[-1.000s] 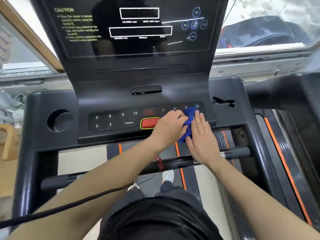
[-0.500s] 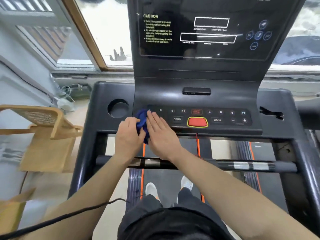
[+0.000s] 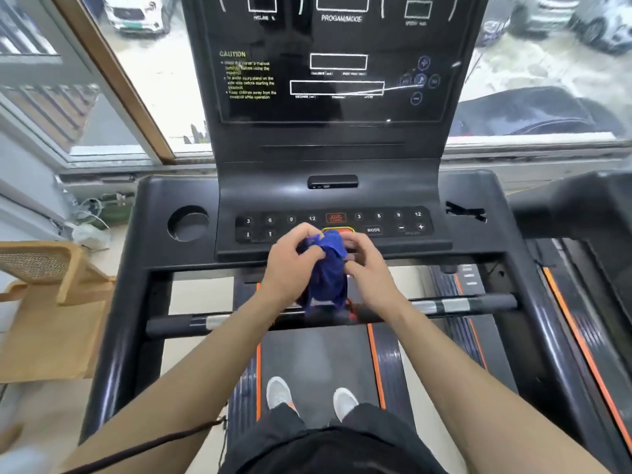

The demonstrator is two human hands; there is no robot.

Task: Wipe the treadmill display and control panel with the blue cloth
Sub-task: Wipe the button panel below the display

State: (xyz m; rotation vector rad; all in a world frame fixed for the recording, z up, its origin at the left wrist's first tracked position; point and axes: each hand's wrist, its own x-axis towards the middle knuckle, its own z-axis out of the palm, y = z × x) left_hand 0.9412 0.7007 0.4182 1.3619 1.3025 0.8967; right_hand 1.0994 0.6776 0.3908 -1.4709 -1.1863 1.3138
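head view, looking down. blue cloth (image 3: pixel 325 268): bunched, hanging, pinched between both hands just in front of the control panel (image 3: pixel 393 222), above the handlebar (image 3: pixel 478 302). left hand (image 3: pixel 290 268): fingers curled on the cloth's left side. right hand (image 3: pixel 367 271): fingers gripping its right side. red button (image 3: pixel 337 230): partly hidden behind the cloth. display (image 3: pixel 335 63): dark, upright, yellow caution text at left. cup holder (image 3: pixel 188 223): left of panel. two grey shoes (image 3: pixel 278 393) on the belt.

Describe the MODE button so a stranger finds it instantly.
Start at the tall black treadmill display, then drop to the button strip of the control panel below it. On the lower row, right of the hands' blue cloth, sits the MODE button, the only key there bearing a word.
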